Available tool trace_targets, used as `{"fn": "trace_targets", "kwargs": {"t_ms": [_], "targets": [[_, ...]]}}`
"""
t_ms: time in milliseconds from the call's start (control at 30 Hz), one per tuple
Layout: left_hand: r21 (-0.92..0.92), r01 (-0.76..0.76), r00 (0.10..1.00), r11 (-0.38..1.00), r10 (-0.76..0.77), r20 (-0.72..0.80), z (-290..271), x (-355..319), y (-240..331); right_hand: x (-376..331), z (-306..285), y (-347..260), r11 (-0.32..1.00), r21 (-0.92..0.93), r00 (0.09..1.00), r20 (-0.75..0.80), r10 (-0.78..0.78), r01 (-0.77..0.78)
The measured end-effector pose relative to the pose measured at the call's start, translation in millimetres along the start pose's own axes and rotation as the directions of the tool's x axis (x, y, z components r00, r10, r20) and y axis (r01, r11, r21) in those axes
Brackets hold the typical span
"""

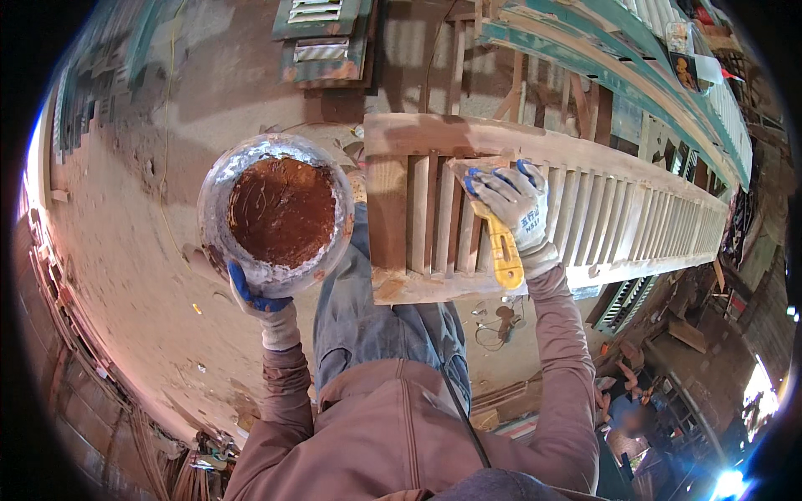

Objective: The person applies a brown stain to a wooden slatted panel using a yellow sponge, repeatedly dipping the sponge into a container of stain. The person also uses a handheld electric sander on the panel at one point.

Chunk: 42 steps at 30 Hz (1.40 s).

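My left hand (257, 292), in a white glove with blue fingertips, grips the near rim of a round, grey-white crusted bowl (215, 188). Reddish-brown liquid or paste (280, 213) fills its middle. In my right glove (516, 204) is a flat, yellow-handled brush (504, 255), held with the handle toward me. Its brown-smeared head lies against the slats near the far rail of a long wooden louvered panel (576, 271); the fingers partly hide it. Darker brown colours the panel's left end and first slats, while the right part looks pale.
Green louvered frames (618, 63) lie beyond the panel at upper right. More stacked louvered pieces (322, 50) sit at the far middle. A cable and small debris (501, 326) lie on the floor below the panel. Another person (628, 413) is at lower right.
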<state>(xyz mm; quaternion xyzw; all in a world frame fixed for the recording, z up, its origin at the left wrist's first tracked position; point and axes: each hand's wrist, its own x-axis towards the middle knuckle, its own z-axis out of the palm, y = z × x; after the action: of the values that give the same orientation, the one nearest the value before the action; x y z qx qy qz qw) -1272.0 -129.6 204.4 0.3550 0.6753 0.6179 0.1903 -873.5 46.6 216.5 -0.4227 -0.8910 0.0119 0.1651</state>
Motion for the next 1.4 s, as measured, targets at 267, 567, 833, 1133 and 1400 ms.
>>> {"fn": "trace_targets", "kwargs": {"t_ms": [267, 567, 833, 1133, 1400], "targets": [[0.152, -0.104, 0.995, 0.983, 0.102, 0.023, -4, 3, -17, 14, 23, -12, 0.997, -0.045, 0.998, 0.03, -0.059, 0.06], [0.115, -0.064, 0.997, 0.991, 0.068, -0.035, 2, 8, -15, 14, 20, -10, 0.997, -0.066, 0.998, -0.032, -0.047, 0.044], [0.105, -0.071, 0.997, 0.992, 0.071, -0.002, 13, 16, -4, -16, -30, -46, 0.996, 0.083, 0.995, -0.084, 0.048, -0.041], [-0.06, -0.01, 0.979, 0.998, 0.022, 0.201, 35, 10, 47, -109, -102, 26, 0.922, -0.234, 0.941, -0.216, 0.259, -0.308], [-0.074, -0.015, 0.933, 0.997, 0.041, 0.359, 95, -83, 52, -151, -101, 115, 0.913, -0.297, 0.954, -0.194, 0.23, -0.281]]}}
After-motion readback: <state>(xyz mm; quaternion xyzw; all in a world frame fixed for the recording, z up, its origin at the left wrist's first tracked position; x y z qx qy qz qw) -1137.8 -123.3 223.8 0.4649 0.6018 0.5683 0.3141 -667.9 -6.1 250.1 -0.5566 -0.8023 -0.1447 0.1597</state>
